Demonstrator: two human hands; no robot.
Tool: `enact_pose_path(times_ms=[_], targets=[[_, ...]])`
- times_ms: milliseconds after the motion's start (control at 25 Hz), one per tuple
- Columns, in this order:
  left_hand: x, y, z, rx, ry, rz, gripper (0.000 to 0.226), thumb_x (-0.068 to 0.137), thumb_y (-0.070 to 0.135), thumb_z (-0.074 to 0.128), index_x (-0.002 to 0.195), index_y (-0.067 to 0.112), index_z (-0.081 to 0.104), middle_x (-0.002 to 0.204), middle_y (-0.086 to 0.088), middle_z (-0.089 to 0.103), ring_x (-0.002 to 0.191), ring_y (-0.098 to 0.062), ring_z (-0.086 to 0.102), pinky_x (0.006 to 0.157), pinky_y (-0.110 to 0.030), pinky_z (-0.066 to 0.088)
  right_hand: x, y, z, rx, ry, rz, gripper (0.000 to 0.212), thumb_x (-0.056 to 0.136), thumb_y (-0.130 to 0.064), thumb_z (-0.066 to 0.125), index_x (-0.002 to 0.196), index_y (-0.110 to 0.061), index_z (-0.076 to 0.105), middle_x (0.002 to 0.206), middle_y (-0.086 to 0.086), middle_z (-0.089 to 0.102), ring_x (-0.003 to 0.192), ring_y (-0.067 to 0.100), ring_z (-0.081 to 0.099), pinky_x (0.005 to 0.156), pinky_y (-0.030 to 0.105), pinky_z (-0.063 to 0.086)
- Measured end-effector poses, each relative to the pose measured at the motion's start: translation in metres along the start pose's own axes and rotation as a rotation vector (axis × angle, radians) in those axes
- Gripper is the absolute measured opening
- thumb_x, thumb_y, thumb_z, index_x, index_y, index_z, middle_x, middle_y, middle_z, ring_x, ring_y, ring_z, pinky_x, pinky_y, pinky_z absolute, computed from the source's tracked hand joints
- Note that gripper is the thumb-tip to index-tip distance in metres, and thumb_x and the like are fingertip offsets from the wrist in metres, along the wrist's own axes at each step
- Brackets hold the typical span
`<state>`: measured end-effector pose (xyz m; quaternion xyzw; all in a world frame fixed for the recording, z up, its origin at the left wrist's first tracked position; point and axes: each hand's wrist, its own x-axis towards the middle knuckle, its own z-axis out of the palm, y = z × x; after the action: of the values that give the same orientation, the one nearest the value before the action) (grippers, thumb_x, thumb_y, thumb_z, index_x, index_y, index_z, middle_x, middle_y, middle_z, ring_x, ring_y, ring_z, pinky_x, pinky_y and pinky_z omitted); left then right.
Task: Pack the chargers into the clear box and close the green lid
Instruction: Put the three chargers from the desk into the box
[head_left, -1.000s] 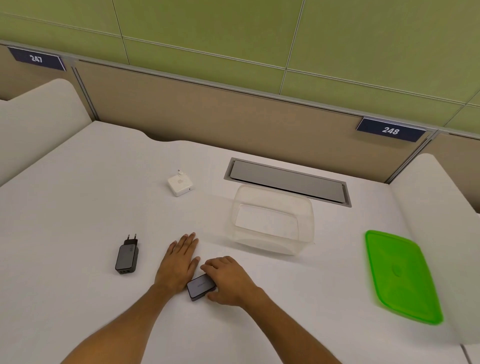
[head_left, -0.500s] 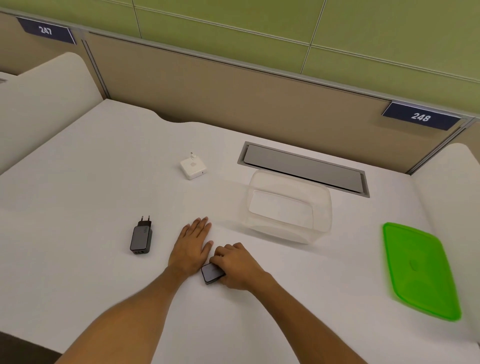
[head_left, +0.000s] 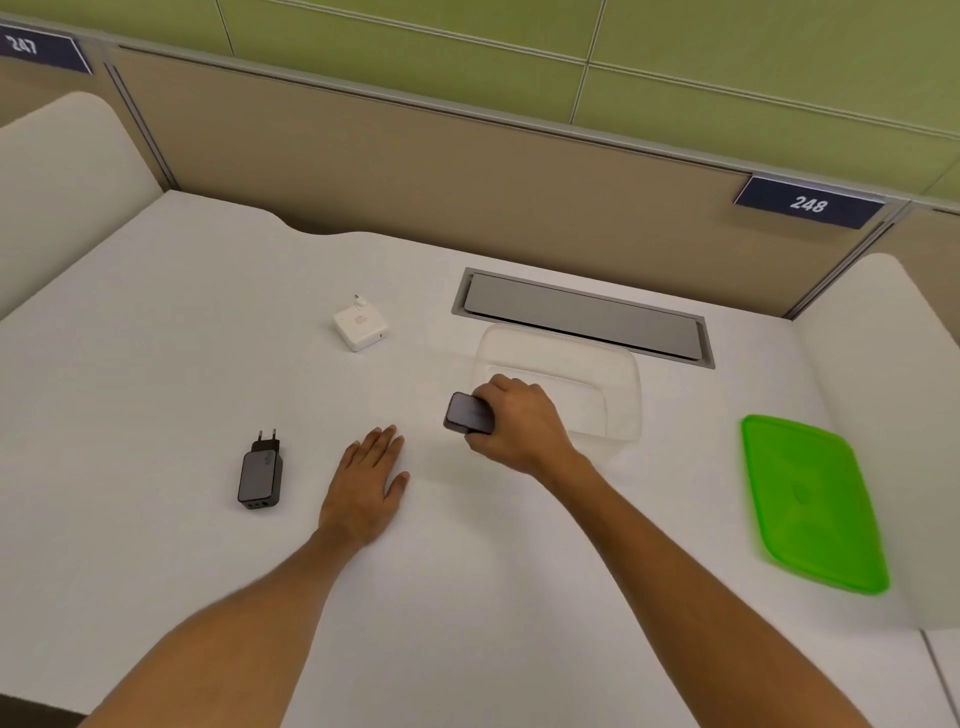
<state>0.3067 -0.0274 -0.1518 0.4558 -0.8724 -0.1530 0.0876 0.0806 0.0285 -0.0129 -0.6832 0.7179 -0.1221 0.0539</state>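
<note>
Beside clear box (head_left: 621, 382), right hand (head_left: 519, 423) around smooth, perhaps rounded charger (head_left: 469, 413).

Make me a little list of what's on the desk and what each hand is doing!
right hand: holds a dark charger by the near-left corner of the clear box
left hand: flat on the desk, empty
black charger: on the desk, left
white charger: on the desk, farther back
clear box: open, nothing seen inside
green lid: on the desk, right
</note>
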Motion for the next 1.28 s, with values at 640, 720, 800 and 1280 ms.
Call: enact_pose_path(times_ms=[640, 720, 800, 1280], targets=[[-0.001, 0.003, -0.002, -0.036, 0.038, 0.004, 0.066, 0.089, 0.047, 0.019, 0.146, 0.016, 0.031, 0.155, 0.001, 0.026, 0.144, -0.014, 0.016, 0.118, -0.033, 0.008, 0.017, 0.100, -0.013, 0.025, -0.220, 0.657, 0.025, 0.059, -0.017, 0.068, 0.053, -0.022, 0.044, 0.052, -0.007, 0.050, 0.048, 0.015, 0.051, 0.045, 0.019, 0.036], [-0.001, 0.003, -0.002, -0.037, 0.039, 0.004, 0.066, 0.089, 0.047, 0.020, 0.145, 0.016, 0.032, 0.155, 0.000, 0.027, 0.144, -0.015, 0.017, 0.118, -0.034, 0.009, 0.017, 0.102, -0.008, 0.009, -0.255, 0.660, 0.028, 0.060, -0.016, 0.069, 0.051, -0.023, 0.043, 0.052, -0.007, 0.047, 0.047, 0.013, 0.045, 0.044, 0.018, 0.033], [-0.001, 0.003, -0.002, -0.036, 0.047, 0.005, 0.065, 0.089, 0.046, 0.022, 0.145, 0.015, 0.033, 0.155, -0.001, 0.028, 0.144, -0.016, 0.019, 0.118, -0.034, 0.010, 0.019, 0.103, -0.004, -0.012, -0.298, 0.668, 0.030, 0.061, -0.019, 0.070, 0.056, -0.024, 0.041, 0.058, -0.006, 0.047, 0.056, 0.017, 0.050, 0.044, 0.020, 0.031], [0.000, 0.002, 0.000, 0.011, 0.007, -0.007, 0.059, 0.093, 0.039, 0.030, 0.147, 0.016, 0.027, 0.157, 0.002, 0.021, 0.145, -0.013, 0.013, 0.120, -0.033, 0.007, 0.024, 0.104, 0.009, -0.121, -0.412, 0.682, 0.027, 0.072, -0.027, 0.067, 0.092, -0.014, 0.055, 0.073, -0.001, 0.049, 0.077, 0.024, 0.054, 0.063, 0.028, 0.044]])
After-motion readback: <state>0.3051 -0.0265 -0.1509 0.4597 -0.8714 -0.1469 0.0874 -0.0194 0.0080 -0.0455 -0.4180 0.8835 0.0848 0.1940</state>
